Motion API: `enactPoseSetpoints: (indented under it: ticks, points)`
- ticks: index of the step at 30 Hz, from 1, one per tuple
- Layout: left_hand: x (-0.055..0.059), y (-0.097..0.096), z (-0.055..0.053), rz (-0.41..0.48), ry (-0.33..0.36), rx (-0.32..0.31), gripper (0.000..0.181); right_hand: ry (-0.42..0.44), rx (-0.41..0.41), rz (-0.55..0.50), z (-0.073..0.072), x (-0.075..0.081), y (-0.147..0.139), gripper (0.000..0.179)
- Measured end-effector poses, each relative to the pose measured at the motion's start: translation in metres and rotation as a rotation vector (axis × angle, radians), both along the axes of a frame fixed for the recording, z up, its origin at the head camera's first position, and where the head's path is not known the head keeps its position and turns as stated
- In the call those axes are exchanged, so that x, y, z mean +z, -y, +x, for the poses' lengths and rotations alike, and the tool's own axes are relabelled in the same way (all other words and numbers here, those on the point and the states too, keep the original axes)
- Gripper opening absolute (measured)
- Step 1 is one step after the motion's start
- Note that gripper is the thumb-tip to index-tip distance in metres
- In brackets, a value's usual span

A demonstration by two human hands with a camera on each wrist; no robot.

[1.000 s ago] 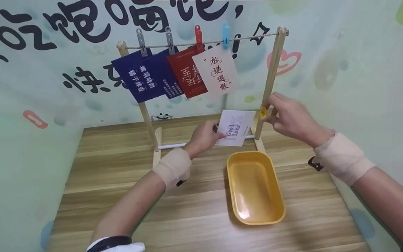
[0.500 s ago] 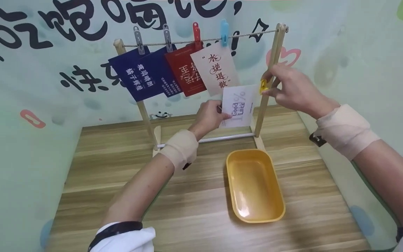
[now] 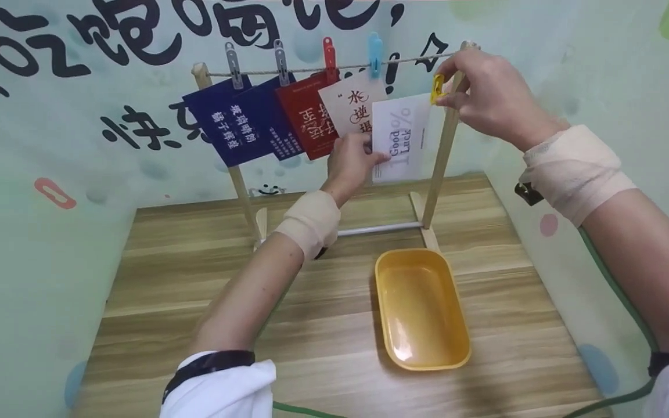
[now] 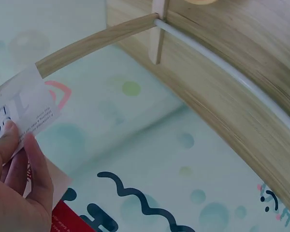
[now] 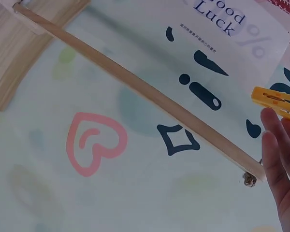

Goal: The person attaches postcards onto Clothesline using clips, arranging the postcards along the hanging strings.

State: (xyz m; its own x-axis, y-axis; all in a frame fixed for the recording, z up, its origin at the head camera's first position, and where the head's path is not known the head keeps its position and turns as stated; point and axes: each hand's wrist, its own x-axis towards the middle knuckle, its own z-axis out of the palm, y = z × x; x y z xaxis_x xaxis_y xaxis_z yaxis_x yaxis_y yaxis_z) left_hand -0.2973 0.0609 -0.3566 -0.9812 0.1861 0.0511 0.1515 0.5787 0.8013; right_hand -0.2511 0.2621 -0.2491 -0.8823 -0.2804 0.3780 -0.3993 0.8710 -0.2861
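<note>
My left hand (image 3: pixel 352 165) pinches a white "Good Luck" card (image 3: pixel 404 125) by its lower left edge, thumb in front. The card is raised to just below the string (image 3: pixel 410 61), overlapping a hanging white card (image 3: pixel 349 104) in the head view. My right hand (image 3: pixel 494 96) pinches a yellow clothespin (image 3: pixel 438 90) between thumb and fingers, beside the card's upper right corner and in front of the rack's right post (image 3: pixel 445 157). In the right wrist view the clothespin (image 5: pixel 273 100) points toward the card (image 5: pixel 232 34), with a gap between them.
Two blue cards (image 3: pixel 218 125) and a red card (image 3: pixel 308 116) hang from the string by clothespins, the white one under a light blue clothespin (image 3: pixel 375 55). A yellow tray (image 3: pixel 424 307) stands on the wooden table (image 3: pixel 195 278) before the rack. A printed wall (image 3: pixel 50 151) is behind.
Both hands have risen toward the string, the left with the Good Luck card and the right with the yellow clothespin. The hanging cards and tray stay in place.
</note>
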Motion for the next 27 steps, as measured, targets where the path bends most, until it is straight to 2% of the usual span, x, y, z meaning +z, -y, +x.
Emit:
enactPoseSetpoints:
  ticks: [5, 11, 14, 17, 19, 23, 27]
  points:
    - [0.012, -0.006, -0.003, 0.004, -0.040, 0.057, 0.030, -0.004, -0.024, 0.003, -0.008, 0.010, 0.002, 0.031]
    - [0.024, -0.009, -0.008, 0.055, 0.008, 0.071, 0.030, 0.003, -0.074, -0.033, -0.015, 0.019, 0.004, 0.027]
    - [0.029, -0.009, -0.011, 0.071, 0.018, 0.075, 0.031, -0.043, -0.081, -0.026, -0.017, 0.024, 0.005, 0.024]
    - [0.034, -0.009, -0.014, 0.061, -0.002, 0.092, 0.031, -0.093, -0.082, -0.026, -0.019, 0.029, 0.008, 0.023]
    - [0.035, -0.008, -0.015, 0.058, -0.014, 0.098, 0.031, -0.130, -0.089, -0.028, -0.021, 0.032, 0.009, 0.021]
    - [0.035, -0.007, -0.016, 0.063, -0.016, 0.105, 0.032, -0.148, -0.120, -0.048, -0.025, 0.036, 0.013, 0.018]
    - [0.033, -0.008, -0.015, 0.060, -0.019, 0.104, 0.033, -0.130, -0.140, -0.062, -0.028, 0.038, 0.017, 0.017]
